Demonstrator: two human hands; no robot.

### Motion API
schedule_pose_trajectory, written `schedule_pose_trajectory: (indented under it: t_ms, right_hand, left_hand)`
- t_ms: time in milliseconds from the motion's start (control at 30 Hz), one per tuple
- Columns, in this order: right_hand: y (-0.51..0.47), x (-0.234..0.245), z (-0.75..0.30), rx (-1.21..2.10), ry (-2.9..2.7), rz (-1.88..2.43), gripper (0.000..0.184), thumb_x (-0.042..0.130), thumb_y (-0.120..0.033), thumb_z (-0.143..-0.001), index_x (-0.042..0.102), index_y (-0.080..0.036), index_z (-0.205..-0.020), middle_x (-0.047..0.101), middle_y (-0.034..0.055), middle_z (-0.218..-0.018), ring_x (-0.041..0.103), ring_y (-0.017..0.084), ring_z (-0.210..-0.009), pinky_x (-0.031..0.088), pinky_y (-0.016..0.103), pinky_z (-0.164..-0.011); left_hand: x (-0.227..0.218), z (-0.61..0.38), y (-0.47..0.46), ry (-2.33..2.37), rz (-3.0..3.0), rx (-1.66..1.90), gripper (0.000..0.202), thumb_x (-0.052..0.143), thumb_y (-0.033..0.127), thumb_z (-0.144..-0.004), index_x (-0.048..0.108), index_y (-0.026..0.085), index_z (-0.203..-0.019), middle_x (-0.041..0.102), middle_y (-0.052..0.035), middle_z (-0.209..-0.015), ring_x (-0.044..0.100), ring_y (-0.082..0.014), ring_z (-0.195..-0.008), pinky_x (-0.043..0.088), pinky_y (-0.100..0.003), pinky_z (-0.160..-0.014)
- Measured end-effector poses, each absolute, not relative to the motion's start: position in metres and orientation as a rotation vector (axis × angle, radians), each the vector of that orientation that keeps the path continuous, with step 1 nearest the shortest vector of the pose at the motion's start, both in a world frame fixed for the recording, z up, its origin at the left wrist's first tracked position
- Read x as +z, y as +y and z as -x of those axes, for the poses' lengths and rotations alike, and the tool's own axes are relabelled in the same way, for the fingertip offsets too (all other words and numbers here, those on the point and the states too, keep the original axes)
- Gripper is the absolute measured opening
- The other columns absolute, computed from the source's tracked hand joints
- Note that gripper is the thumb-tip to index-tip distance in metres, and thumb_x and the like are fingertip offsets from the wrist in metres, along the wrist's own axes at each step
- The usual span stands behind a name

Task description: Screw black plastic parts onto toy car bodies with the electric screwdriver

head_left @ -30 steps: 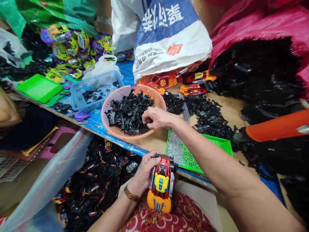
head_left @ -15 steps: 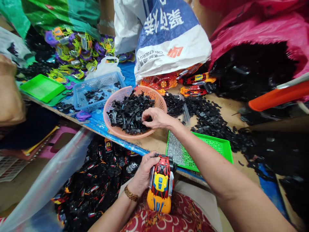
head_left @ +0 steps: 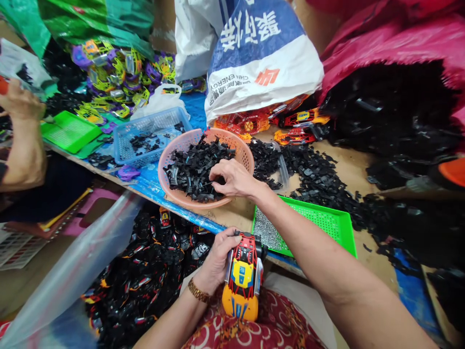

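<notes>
My left hand (head_left: 218, 254) is closed round a red, yellow and orange toy car (head_left: 241, 277), held over my lap with its orange end toward me. Over the right side of a pink plastic basket (head_left: 170, 191), my right hand (head_left: 232, 178) has its thumb and fingers curled together among small black plastic parts (head_left: 192, 169). Whatever sits between those fingertips is too small to make out. Below that forearm lies a green tray (head_left: 327, 220) with tiny silver pieces, likely screws, heaped at its left end.
Loose black parts (head_left: 312, 169) spread over the bench to the right. A blue basket (head_left: 119, 155) and another green tray (head_left: 72, 131) are at left, near a co-worker's arm (head_left: 27, 140). Under the bench edge, a clear bag (head_left: 83, 261) borders piled toy cars (head_left: 145, 276).
My right hand has shifted slightly left in the basket, fingers still curled. The co-worker's hand at far left has moved and now shows near an orange object. The toy car stays put.
</notes>
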State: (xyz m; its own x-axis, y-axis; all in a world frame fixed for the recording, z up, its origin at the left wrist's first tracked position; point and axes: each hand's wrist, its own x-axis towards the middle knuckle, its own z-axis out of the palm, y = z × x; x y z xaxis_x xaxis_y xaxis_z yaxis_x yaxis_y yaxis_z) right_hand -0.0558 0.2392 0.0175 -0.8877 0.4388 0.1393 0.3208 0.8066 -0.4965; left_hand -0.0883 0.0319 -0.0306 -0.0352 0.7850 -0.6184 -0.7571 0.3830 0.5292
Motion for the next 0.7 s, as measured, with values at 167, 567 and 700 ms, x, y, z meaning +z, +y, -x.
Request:
schedule_pose_trajectory:
  t_ms: [167, 567, 700]
  right_hand:
    - [0.236, 0.022, 0.054, 0.879, -2.444, 0.588, 0.006, 0.061, -0.017, -0.08, 0.064, -0.018, -0.075, 0.07, 0.0033, -0.077, 0.058, 0.019, -0.081, 0.045, 0.036, -0.081]
    - [0.14, 0.036, -0.04, 1.886, -1.417, 1.124, 0.031, 0.075, -0.043, -0.068, 0.054, -0.02, -0.06, 0.05, -0.0071, -0.044, 0.041, 0.006, -0.04, 0.032, 0.021, -0.042]
    - [0.114, 0.019, -0.064, 1.718, -1.409, 1.247, 0.027, 0.074, -0.037, -0.066, 0.055, -0.019, -0.058, 0.05, -0.0065, -0.051, 0.039, 0.006, -0.048, 0.031, 0.021, -0.046]
  left_hand:
    - [-0.026, 0.089, 0.032, 1.051, -0.027, 1.234, 0.044, 0.096, 0.038, -0.049, 0.067, 0.016, -0.074, 0.065, 0.0027, -0.065, 0.055, -0.0096, -0.053, 0.047, -0.021, -0.054]
    - [-0.017, 0.104, 0.032, 1.056, -0.273, 1.256, 0.033, 0.09, 0.037, -0.063, 0.072, 0.014, -0.078, 0.066, 0.0021, -0.064, 0.055, -0.0086, -0.051, 0.044, -0.018, -0.05]
    - [-0.019, 0.09, 0.028, 1.049, -0.255, 1.219, 0.033, 0.089, 0.036, -0.065, 0.071, 0.016, -0.084, 0.069, 0.0016, -0.066, 0.059, -0.0109, -0.052, 0.047, -0.02, -0.052]
